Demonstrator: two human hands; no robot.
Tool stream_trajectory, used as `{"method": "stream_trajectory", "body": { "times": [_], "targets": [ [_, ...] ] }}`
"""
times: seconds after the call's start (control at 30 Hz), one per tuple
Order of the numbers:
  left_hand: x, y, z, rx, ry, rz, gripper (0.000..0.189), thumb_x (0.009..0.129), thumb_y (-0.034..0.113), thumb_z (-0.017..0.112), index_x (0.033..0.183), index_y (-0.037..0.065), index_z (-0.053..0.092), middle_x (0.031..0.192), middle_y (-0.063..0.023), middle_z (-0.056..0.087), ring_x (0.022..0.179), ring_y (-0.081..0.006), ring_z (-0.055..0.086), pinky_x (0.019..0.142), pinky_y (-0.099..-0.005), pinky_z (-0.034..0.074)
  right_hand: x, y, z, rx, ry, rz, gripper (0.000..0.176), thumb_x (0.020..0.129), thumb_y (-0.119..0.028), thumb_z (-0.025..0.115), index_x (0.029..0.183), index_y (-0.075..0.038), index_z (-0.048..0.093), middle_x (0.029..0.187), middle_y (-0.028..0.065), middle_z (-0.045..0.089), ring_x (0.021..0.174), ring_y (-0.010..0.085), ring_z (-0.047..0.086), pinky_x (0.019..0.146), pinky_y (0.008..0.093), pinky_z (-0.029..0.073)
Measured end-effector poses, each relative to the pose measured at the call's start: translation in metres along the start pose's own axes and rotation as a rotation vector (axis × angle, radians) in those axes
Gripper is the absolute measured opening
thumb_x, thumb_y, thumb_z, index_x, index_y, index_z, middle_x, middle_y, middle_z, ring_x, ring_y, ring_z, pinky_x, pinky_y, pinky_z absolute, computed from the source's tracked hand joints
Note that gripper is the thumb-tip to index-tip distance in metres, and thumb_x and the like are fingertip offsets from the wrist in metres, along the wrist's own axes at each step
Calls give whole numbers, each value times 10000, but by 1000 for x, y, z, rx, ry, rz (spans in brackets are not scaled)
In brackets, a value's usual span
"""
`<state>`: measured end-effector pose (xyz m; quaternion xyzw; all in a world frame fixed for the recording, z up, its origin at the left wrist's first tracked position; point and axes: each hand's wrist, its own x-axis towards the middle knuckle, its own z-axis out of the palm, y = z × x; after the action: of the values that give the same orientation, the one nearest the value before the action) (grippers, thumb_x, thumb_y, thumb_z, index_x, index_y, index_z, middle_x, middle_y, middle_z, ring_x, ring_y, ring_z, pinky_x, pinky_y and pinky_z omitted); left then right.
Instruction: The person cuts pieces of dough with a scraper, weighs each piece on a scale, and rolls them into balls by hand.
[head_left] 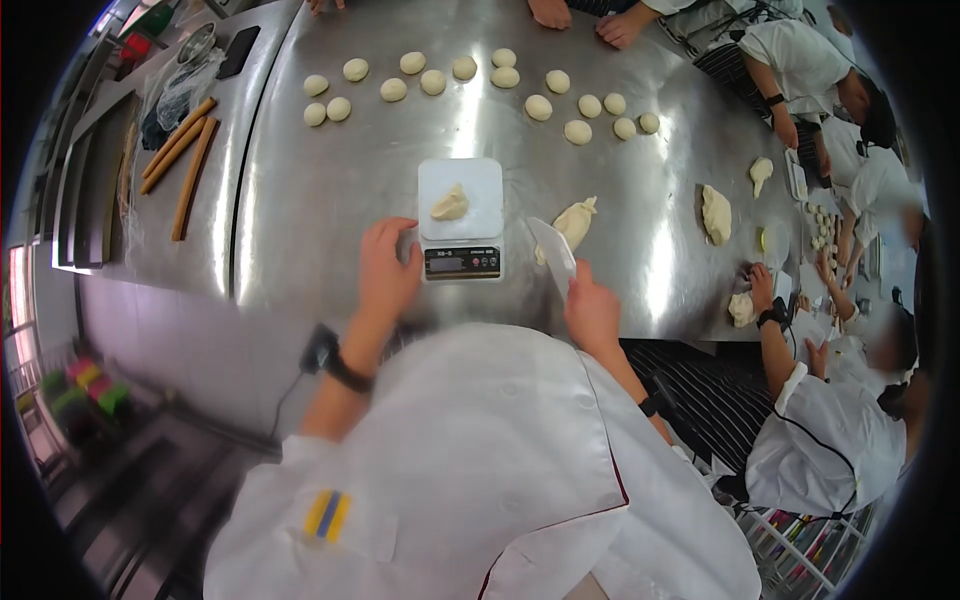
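Observation:
A small piece of dough (450,203) lies on the white plate of a digital kitchen scale (462,262). At the scale's left side is my left hand (390,265), thumb and fingers apart, holding nothing, fingertips right by the plate's edge. My right hand (594,308) grips a white dough scraper (556,258), its blade standing up beside a larger, elongated lump of dough (576,222). That lump rests on the steel table to the right of the scale, partly overlapped by the scraper.
Several round dough balls (433,82) are spread along the far part of the steel table (330,200). Wooden rolling pins (193,180) lie at the left. More dough (716,215) sits at the right, near co-workers in white; another person's hands (622,28) rest at the far edge.

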<state>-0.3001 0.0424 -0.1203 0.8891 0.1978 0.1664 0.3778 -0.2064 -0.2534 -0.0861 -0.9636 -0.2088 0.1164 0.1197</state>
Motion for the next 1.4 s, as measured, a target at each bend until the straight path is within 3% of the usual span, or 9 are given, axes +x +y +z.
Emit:
{"method": "stream_trajectory", "body": {
  "times": [0.17, 0.27, 0.4, 0.47, 0.53, 0.73, 1.03, 1.27, 1.4],
  "targets": [
    [-4, 8, -2, -8, -9, -18, 294, 842, 44, 639, 1135, 64, 628, 1183, -123, 614, 1119, -305, 545, 888, -384, 490, 8, -12, 5, -57, -102, 87, 398, 829, -48, 531, 1220, -61, 458, 803, 232, 674, 698, 449, 651, 636, 566, 500],
    [-5, 12, -2, -17, -10, -2, 299, 839, 43, 643, 1138, 63, 628, 1178, -126, 616, 1114, -304, 547, 887, -379, 486, 24, -18, 3, 15, -80, 80, 310, 950, -129, 509, 1239, -58, 420, 807, 250, 669, 739, 486, 633, 658, 590, 483],
    [-8, 13, 1, -46, -46, 5, 287, 841, 42, 645, 1127, 66, 633, 1173, -121, 619, 1102, -297, 549, 874, -375, 482, 54, -28, 1, 63, -83, 107, 261, 952, -132, 513, 1182, -39, 432, 814, 259, 663, 758, 485, 634, 667, 591, 485],
    [-9, 15, 3, -57, -61, 11, 283, 843, 42, 644, 1125, 71, 638, 1168, -118, 621, 1096, -295, 551, 872, -375, 481, 60, -27, 1, 55, -32, 67, 291, 876, -55, 516, 1156, -17, 445, 805, 259, 662, 758, 479, 640, 674, 572, 492],
    [-9, 18, 7, -22, -126, 9, 266, 852, 54, 645, 1117, 81, 647, 1099, -107, 639, 994, -266, 595, 823, -370, 497, 56, -23, 0, 53, -40, 60, 273, 886, -68, 524, 1143, -17, 445, 802, 262, 660, 762, 480, 639, 672, 574, 489],
    [-4, 43, 34, -175, -371, 46, 229, 868, 87, 640, 1095, 62, 650, 964, -103, 656, 805, -246, 640, 716, -372, 518, 3, 4, 5, 98, -26, 41, 249, 926, -123, 541, 1133, -22, 447, 784, 265, 658, 752, 484, 638, 665, 579, 485],
    [15, 76, 109, 102, -681, 397, 198, 840, 157, 685, 992, 33, 660, 958, -143, 645, 880, -350, 645, 774, -446, 528, -81, 45, 11, 129, -136, 170, 256, 958, -186, 534, 1170, -66, 454, 728, 266, 643, 685, 496, 619, 623, 595, 469],
    [16, 69, 158, 282, -738, 437, 162, 857, 184, 665, 900, 29, 674, 896, -152, 653, 863, -368, 648, 784, -455, 528, -122, 63, 16, 339, 41, 225, 269, 952, -197, 574, 1175, -69, 499, 743, 251, 644, 705, 486, 618, 614, 573, 463],
    [16, 80, 110, 105, -586, 341, 165, 867, 194, 661, 888, 35, 700, 871, -146, 666, 832, -351, 647, 757, -438, 517, -135, 67, 15, 422, 117, 300, 250, 953, -182, 578, 1166, -69, 513, 772, 253, 649, 730, 488, 620, 612, 560, 465]
  ]
}}
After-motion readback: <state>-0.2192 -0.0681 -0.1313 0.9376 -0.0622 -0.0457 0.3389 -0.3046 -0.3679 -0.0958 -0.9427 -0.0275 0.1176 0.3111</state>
